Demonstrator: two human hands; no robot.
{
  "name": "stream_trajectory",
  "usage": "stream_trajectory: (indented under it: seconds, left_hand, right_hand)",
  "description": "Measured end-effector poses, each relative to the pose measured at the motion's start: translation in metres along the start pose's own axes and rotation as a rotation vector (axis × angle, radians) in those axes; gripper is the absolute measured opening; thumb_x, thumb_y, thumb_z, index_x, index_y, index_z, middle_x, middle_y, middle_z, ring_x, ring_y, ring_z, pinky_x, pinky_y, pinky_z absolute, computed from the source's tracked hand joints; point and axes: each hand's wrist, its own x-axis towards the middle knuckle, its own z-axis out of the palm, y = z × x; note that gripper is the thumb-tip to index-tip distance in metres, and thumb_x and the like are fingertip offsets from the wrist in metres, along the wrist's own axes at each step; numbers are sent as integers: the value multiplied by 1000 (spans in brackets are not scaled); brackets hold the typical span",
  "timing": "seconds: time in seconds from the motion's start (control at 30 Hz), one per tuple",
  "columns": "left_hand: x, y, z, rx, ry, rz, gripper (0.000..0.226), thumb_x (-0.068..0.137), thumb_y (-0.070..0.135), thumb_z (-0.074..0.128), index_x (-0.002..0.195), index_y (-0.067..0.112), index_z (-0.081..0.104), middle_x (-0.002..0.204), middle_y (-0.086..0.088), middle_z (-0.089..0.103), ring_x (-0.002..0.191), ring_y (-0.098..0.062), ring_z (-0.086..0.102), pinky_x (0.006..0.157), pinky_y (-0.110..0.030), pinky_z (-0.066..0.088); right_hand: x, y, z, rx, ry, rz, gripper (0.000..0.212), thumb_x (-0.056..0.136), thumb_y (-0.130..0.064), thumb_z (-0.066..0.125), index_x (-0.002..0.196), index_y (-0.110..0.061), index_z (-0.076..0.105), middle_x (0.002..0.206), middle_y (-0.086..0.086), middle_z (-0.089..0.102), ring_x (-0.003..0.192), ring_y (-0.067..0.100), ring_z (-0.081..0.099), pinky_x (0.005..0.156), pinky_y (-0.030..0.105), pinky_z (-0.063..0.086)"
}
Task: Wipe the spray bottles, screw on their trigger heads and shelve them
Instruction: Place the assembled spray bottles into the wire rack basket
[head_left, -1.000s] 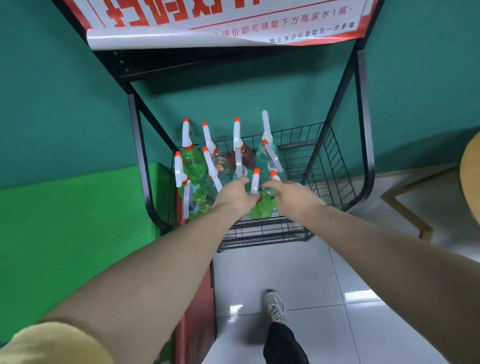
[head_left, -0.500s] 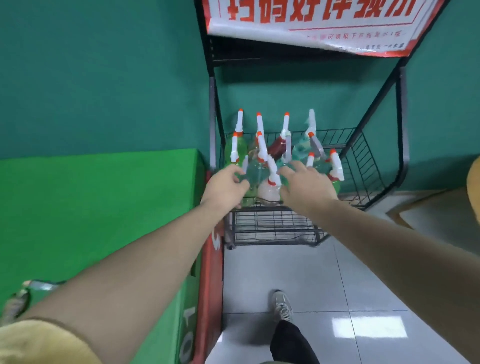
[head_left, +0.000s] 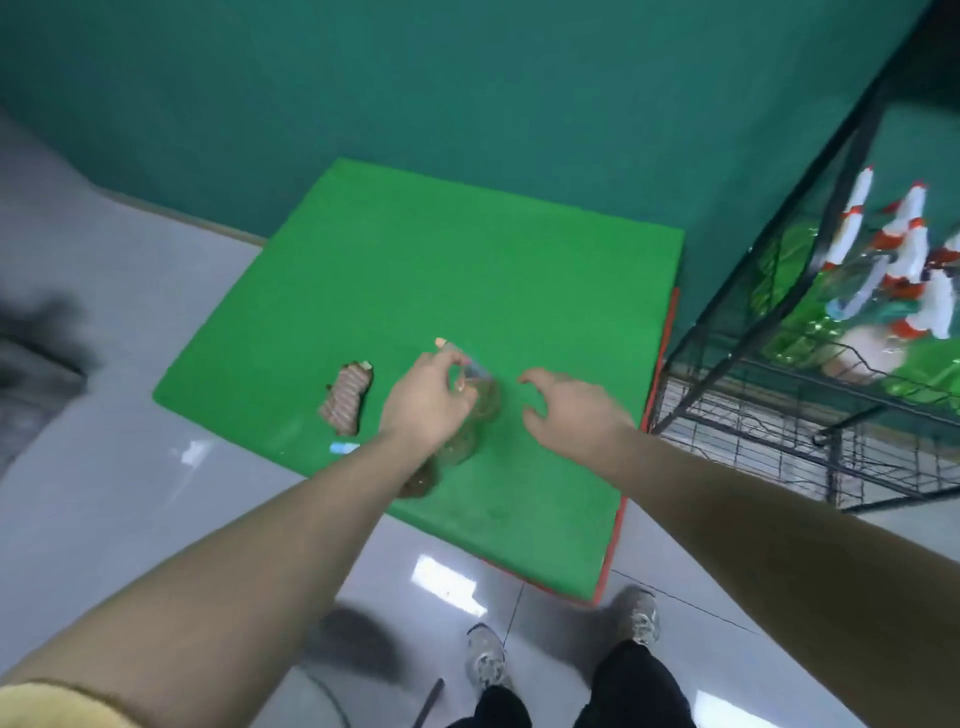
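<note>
Pickup of the next bottle (head_left: 475, 402) from the green table (head_left: 415, 291) is in hand: left hand (head_left: 426, 400) curled round its neck, right hand (head_left: 569, 410) spread beside it, cloth (head_left: 345, 397) needed next for wiping.

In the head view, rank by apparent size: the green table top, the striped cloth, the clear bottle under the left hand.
1. green table top
2. clear bottle, partly hidden by the left hand
3. striped cloth; close to the bottle, so that order is unsure.

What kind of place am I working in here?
Probably a staged indoor work corner, not a home: a green-covered table against a teal wall, beside a wire rack of spray bottles.
</note>
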Motion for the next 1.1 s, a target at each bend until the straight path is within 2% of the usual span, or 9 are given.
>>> stream_trajectory:
  seconds: [0.17,0.33,0.47,0.6,0.7,0.9,0.93,1.0,1.1]
  left_hand:
    - [-21,-80,-15,159,-21,-60,59,92,46,71,144,26,52,137,-3,47,99,-15,51,86,-29,45]
    - [-4,-113,-6,333,-178,72,65,99,20,63,155,40,39,145,-8,49,131,-24,44,112,-40,33]
    - [20,-117,-6,493,-297,254,86,92,1,66,155,50,35,162,-8,29,138,-28,44,114,-43,43]
    - [29,-101,-8,618,-325,443,71,96,16,67,150,54,40,169,0,14,144,-25,40,113,-44,46]
    - [36,-81,-8,612,-326,488,37,92,25,71,126,39,66,163,4,22,133,-21,47,106,-40,51]
    - [47,-74,9,592,-337,479,21,95,32,68,116,33,65,131,9,59,122,-17,57,108,-41,45]
    - [47,-73,8,553,-334,463,10,97,30,67,105,34,62,119,9,63,115,-17,60,102,-39,49]
    - [46,-71,9,493,-334,399,17,101,27,63,90,33,50,96,7,61,95,-18,62,78,-31,49]
    - [39,-60,9,433,-362,330,15,103,26,60,93,22,49,85,2,60,78,-19,57,59,-30,38]
  right_hand:
    - [43,-52,31,31,35,-72,52,97,-35,56,146,-29,40,139,3,52,120,25,55,99,44,51]
    - [83,-66,57,-33,-8,-50,53,97,-29,58,147,-29,41,162,10,24,146,33,32,119,52,32]
    - [103,-61,71,-7,-48,-18,42,101,-16,49,144,-19,50,156,8,33,126,29,51,110,45,44]
    - [100,-50,70,-37,-44,9,46,102,-7,48,146,-19,50,154,3,35,117,25,59,105,41,49]
    - [95,-42,66,-66,-34,-19,40,104,-12,47,143,-20,55,151,6,38,115,29,61,103,42,49]
    - [93,-21,69,11,95,0,31,105,-19,49,129,-21,69,134,6,57,105,30,66,100,40,50]
    - [90,-17,69,29,120,8,30,104,-17,50,126,-21,70,131,6,60,102,29,67,98,41,52]
    - [81,-8,66,71,171,45,29,102,-12,52,121,-20,73,123,7,66,95,26,68,93,40,56]
    - [56,10,52,104,223,131,29,102,-11,50,115,-20,74,112,4,69,82,19,67,75,35,59]
